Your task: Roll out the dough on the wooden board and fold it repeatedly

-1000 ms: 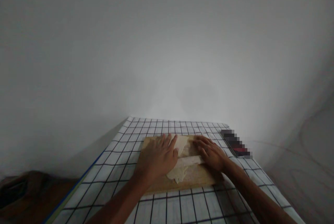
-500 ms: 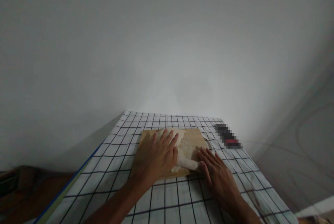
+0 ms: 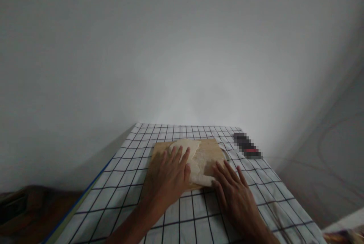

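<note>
A pale rolling pin (image 3: 202, 179) lies crosswise near the front edge of a wooden board (image 3: 210, 146), its middle showing between my hands. My left hand (image 3: 173, 179) rests flat over its left end, fingers stretched forward. Over the right end lies my right hand (image 3: 234, 189), also flat with fingers apart, partly past the board's edge. Neither hand wraps round the pin; its ends are hidden under them. Flattened dough (image 3: 186, 146) spreads over the board beyond the pin, partly covered by my left fingers.
The table wears a white cloth (image 3: 179, 219) with a dark grid. At its right side lies a dark pixelated object (image 3: 247, 146) with a red patch. A white wall (image 3: 182, 47) rises behind. Brown furniture (image 3: 31, 210) stands low at the left.
Both hands and the rolling pin have moved slightly toward me and left. More of the dough's far part shows beyond my left fingers.
</note>
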